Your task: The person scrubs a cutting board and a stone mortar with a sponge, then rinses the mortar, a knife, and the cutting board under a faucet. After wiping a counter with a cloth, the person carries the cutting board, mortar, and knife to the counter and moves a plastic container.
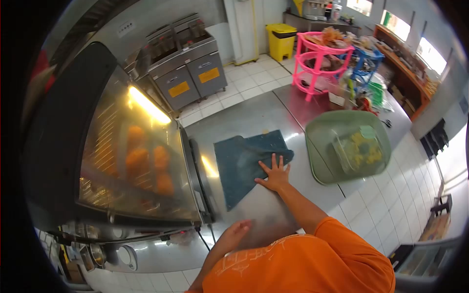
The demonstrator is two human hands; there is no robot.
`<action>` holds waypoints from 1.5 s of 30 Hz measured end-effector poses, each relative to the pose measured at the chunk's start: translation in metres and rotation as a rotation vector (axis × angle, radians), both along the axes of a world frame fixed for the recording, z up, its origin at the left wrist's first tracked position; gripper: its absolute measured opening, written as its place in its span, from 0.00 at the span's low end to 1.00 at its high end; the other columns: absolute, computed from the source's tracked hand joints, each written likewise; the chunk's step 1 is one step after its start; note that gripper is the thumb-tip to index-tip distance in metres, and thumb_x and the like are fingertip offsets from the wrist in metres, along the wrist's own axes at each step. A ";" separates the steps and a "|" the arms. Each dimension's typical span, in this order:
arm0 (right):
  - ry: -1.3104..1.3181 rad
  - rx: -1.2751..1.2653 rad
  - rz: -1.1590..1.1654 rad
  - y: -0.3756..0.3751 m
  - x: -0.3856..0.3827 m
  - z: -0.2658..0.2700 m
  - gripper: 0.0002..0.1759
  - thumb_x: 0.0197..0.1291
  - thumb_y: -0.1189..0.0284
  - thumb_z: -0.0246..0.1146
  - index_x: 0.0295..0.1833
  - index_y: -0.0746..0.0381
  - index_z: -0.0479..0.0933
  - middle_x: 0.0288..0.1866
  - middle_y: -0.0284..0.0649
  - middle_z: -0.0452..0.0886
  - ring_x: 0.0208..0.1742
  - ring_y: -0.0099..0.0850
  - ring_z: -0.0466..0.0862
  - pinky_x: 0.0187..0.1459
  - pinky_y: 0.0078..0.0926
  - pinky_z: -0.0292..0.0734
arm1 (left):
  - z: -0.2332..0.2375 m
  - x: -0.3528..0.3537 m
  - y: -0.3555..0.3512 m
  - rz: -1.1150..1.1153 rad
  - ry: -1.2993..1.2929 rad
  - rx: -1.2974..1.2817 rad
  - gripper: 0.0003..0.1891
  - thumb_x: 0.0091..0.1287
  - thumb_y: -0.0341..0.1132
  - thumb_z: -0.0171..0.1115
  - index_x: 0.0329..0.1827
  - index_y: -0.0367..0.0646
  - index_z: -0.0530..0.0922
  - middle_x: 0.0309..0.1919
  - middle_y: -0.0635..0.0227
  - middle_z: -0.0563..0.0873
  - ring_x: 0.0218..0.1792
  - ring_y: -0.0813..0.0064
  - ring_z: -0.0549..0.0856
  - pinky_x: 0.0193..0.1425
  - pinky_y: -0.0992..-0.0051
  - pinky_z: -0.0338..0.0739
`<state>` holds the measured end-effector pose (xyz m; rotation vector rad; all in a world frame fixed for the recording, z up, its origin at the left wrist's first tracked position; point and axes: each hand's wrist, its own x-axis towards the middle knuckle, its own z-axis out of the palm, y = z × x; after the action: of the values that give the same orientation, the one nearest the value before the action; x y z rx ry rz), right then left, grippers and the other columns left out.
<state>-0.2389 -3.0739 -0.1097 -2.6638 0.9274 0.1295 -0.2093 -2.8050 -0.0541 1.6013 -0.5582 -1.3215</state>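
Observation:
A dark teal cloth (242, 163) lies spread on the steel table (264, 115), its right edge bunched up. My right hand (275, 175) rests flat on the cloth's right part with the fingers spread. Near the table's front edge, below the cloth, is my left hand (237, 233); it touches no part of the cloth, and its fingers are blurred. To the right of the cloth stands a green tray (320, 166) with a clear container (347, 151) of yellowish pieces in it.
A lit glass display case (141, 161) with orange-brown food stands close on the left. Pink tiered rack (320, 63) and blue rack (366, 61) are at the back right. Fryers (188, 71) and a yellow bin (281, 43) stand beyond the table.

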 end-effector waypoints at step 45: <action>0.030 0.067 1.532 0.180 -0.055 -0.005 0.21 0.51 0.59 0.52 0.48 0.56 0.77 0.40 0.48 0.77 0.42 0.42 0.80 0.40 0.39 0.74 | 0.031 -0.384 0.106 1.219 0.274 0.180 0.23 0.68 0.44 0.51 0.61 0.41 0.65 0.56 0.60 0.72 0.59 0.70 0.68 0.63 0.69 0.63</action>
<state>-0.2943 -2.8941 -0.1143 -2.6209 -1.2112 0.4850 -0.5930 -2.6992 -0.0235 1.4215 0.6667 -0.6064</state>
